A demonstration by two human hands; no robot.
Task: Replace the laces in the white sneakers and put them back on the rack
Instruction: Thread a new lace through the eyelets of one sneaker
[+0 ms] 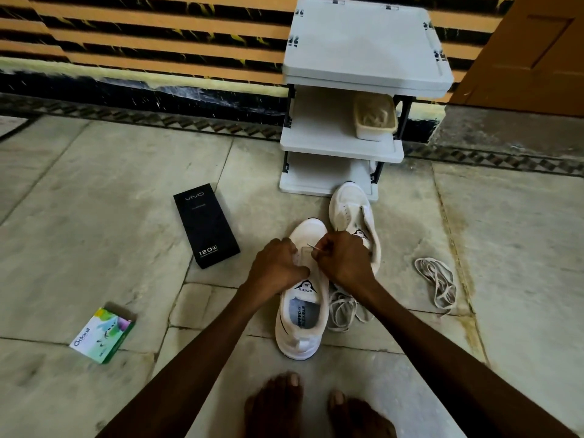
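A white sneaker (303, 314) stands on the floor in front of me, toe pointing away. My left hand (275, 267) grips its left eyelet side. My right hand (341, 260) pinches a thin lace end (311, 247) over the front eyelets. A second white sneaker (352, 213) lies behind and to the right, by the foot of the white three-shelf rack (341, 147). One loose off-white lace (343, 309) is bunched beside the near sneaker; another loose lace (437, 279) lies further right.
A black phone-charger box (205, 226) lies on the stone floor to the left. A small green and white carton (102, 335) sits nearer left. A beige basket (376, 120) rests on the rack's middle shelf. My bare feet (313, 409) are at the bottom edge.
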